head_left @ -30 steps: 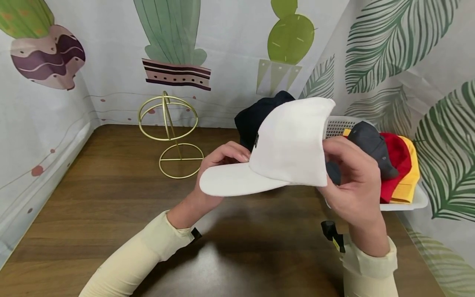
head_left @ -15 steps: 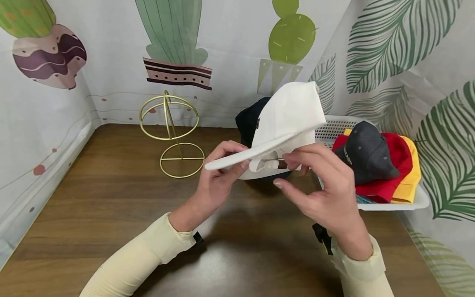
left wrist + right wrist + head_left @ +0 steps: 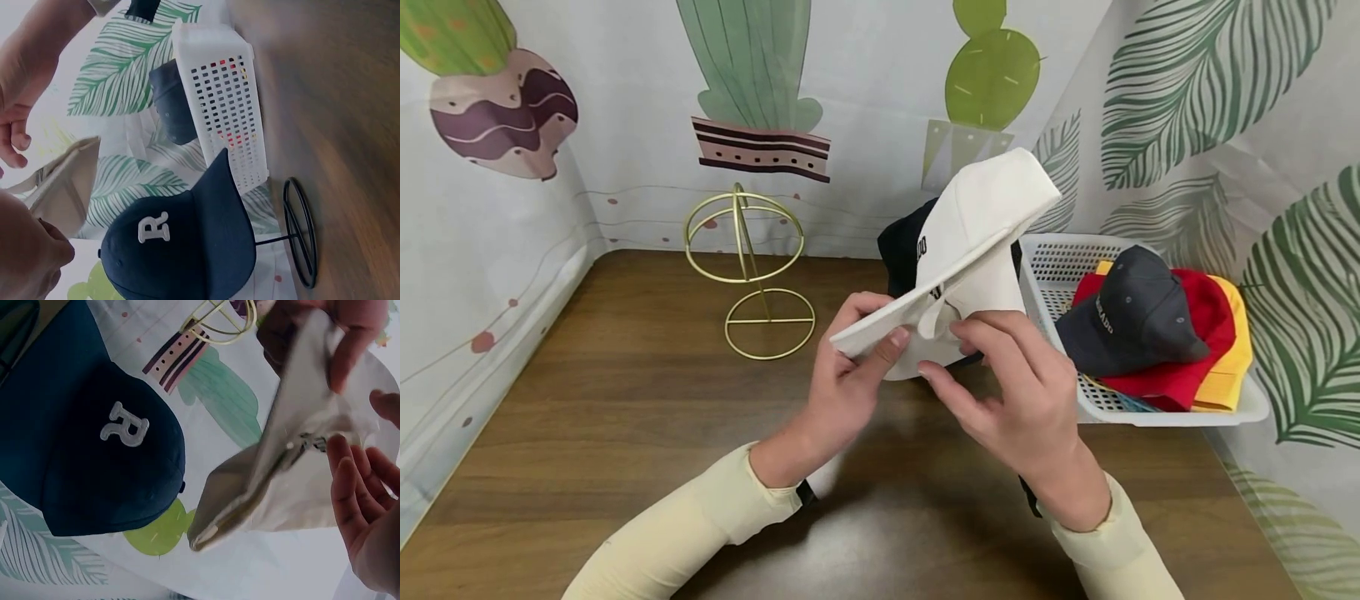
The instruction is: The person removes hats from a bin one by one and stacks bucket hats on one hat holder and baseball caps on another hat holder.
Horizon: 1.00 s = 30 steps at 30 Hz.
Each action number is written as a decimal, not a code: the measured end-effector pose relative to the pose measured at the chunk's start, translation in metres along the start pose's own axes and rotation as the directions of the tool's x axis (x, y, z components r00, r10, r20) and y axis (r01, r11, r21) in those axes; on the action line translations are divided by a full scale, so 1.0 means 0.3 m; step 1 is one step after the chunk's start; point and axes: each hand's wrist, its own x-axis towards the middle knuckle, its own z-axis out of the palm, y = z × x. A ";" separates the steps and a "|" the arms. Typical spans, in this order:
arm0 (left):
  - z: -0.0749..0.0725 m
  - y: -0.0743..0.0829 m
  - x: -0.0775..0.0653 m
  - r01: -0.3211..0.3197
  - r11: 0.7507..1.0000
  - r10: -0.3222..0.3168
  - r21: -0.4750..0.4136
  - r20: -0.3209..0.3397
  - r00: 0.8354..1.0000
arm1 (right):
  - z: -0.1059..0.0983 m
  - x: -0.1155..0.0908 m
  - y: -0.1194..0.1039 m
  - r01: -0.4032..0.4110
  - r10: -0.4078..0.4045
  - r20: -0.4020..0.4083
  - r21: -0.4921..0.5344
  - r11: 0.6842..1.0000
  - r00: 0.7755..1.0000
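Note:
A white baseball cap (image 3: 988,196) is held up over the table, tilted so its underside faces me, with dark lettering on its front. My left hand (image 3: 846,379) pinches its brim (image 3: 880,323), the thumb lying on the near face. At the cap's opening, my right hand (image 3: 1018,396) touches the inside near the pale strap (image 3: 934,318) with bent fingertips; its thumb stands apart. In the right wrist view, the right hand (image 3: 369,506) reaches by a dark printed label inside. Behind it, mostly hidden in the head view, a navy cap (image 3: 169,244) bears a white R.
The navy cap sits on a black wire stand (image 3: 300,232). A gold wire stand (image 3: 767,323) stands back left. At right, a white perforated basket (image 3: 1052,258) holds a dark grey cap (image 3: 1138,308) and red (image 3: 1210,308) and yellow (image 3: 1238,350) ones. Printed cloth hangs behind.
The white cap has tipped up, turning its underside into view. My right hand has let go of the cap's back edge and moved left to its opening; the left keeps hold of the brim.

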 end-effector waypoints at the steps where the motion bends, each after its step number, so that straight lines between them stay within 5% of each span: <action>1: 0.003 0.002 -0.003 -0.006 1.000 0.006 0.011 0.000 1.000 | 0.006 -0.001 -0.003 0.007 -0.007 -0.011 -0.012 1.000 1.000; 14: 0.025 0.015 -0.021 -0.109 0.993 0.109 0.052 0.008 0.994 | 0.018 -0.019 0.005 -0.005 0.011 0.057 -0.091 0.996 0.998; 30: 0.009 0.023 0.002 -0.192 0.978 0.193 0.082 -0.011 0.981 | 0.019 -0.025 0.012 -0.034 0.036 0.049 -0.053 0.998 0.998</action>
